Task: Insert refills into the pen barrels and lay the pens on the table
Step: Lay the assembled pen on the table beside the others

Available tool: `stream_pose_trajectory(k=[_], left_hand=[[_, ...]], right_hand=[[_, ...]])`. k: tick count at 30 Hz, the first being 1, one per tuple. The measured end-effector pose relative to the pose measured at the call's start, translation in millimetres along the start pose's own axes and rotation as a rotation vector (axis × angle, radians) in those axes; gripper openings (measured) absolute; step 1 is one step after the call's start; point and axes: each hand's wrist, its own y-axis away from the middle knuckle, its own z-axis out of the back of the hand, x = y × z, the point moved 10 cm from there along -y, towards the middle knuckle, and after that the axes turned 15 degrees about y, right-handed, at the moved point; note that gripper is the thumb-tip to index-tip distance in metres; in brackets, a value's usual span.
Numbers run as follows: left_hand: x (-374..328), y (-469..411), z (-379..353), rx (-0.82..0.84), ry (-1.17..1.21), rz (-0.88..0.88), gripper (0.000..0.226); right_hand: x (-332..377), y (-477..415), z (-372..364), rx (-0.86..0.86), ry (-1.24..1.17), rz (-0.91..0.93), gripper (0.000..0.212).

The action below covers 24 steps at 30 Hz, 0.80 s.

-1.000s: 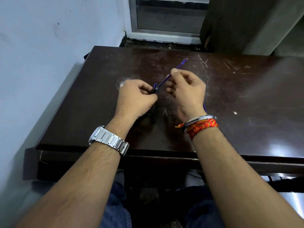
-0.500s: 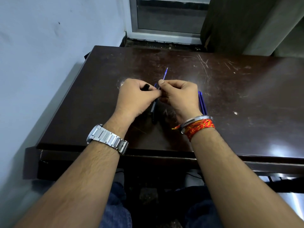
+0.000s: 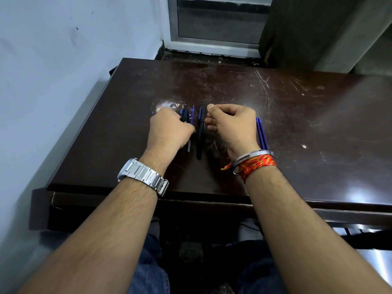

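Centrally, the left hand (image 3: 169, 132) grips a black barrel (image 3: 184, 118); the right hand (image 3: 231, 124) curls empty beside 2 slim blue refills (image 3: 260, 134) on the scratched counter (image 3: 307, 115).

left hand (image 3: 168, 132) grips dark pen (image 3: 185, 116); second pen (image 3: 200, 135) on table (image 3: 318, 134) between hands; right hand (image 3: 232, 124) curled; blue refills (image 3: 261, 133) beside it.

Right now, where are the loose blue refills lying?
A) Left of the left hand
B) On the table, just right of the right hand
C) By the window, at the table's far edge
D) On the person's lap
B: the blue refills lie side by side on the table, close against the outer side of the right hand.
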Motion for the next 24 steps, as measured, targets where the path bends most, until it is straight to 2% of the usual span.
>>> stream_pose_trajectory(k=[6,13,20,24], left_hand=[[-3,0,-5,0.025,-0.056,-0.01,0.019],[-1,2,-4,0.035,-0.008,0.024,0.023],[-8,0,21,-0.11,0.069,-0.022,0.014],[-1,-2,23,-0.116,0.027,0.006,0.01]], right_hand=[[-2,-2,0,-0.004,0.02,0.002,0.009],[1,0,1,0.0,0.032,0.011,0.01],[2,2,2,-0.005,0.077,0.006,0.011],[3,2,2,-0.01,0.11,0.015,0.01]])
